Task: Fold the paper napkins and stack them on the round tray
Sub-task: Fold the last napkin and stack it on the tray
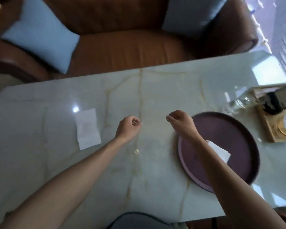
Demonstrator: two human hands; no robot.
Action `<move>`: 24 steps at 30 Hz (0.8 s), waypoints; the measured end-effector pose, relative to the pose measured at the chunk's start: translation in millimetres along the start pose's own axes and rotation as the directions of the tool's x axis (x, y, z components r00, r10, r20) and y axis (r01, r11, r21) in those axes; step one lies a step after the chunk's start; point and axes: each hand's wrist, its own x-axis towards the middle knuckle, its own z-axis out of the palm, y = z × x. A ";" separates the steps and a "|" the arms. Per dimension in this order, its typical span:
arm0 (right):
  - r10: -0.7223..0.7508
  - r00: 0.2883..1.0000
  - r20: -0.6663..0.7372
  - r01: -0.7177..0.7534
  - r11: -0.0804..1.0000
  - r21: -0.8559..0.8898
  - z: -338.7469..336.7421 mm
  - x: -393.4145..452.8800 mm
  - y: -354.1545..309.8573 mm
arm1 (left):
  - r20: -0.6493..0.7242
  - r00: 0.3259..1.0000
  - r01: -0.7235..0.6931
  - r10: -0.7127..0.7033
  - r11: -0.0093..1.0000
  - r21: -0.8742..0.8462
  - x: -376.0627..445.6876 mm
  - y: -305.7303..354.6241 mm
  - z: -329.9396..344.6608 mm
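Note:
A white paper napkin (87, 128) lies flat and unfolded on the marble table (155, 90), left of centre. The round purple tray (234, 134) sits to the right. A folded white napkin (220, 151) rests on it, partly hidden under my right forearm. My left hand (128, 128) hovers over the table's middle with its fingers curled into a loose fist and nothing in them. My right hand (180, 121) is also curled shut and empty, just left of the tray's far rim.
A wooden tray (271, 129) with a black object, glassware and a gold-rimmed dish stands at the right edge. A brown leather sofa (122, 43) with two light blue cushions lies beyond the table's far edge. My knee shows at the near edge.

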 end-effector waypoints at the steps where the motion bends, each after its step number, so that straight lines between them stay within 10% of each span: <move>1: -0.015 1.000 0.025 0.015 1.000 -0.002 15.4 2.7 -15.0 | -0.028 0.999 0.023 -0.023 0.999 -0.025 0.9 -13.5 -17.7; 12: -0.096 0.967 0.237 0.096 0.995 0.010 181.6 11.1 -124.1 | -0.187 0.934 0.239 -0.303 0.922 -0.304 16.7 -161.3 -149.4; 24: 0.206 0.921 0.331 -0.257 0.959 0.118 302.7 12.6 -122.9 | -0.030 0.882 0.398 -0.471 0.776 -0.489 31.9 -245.1 -150.6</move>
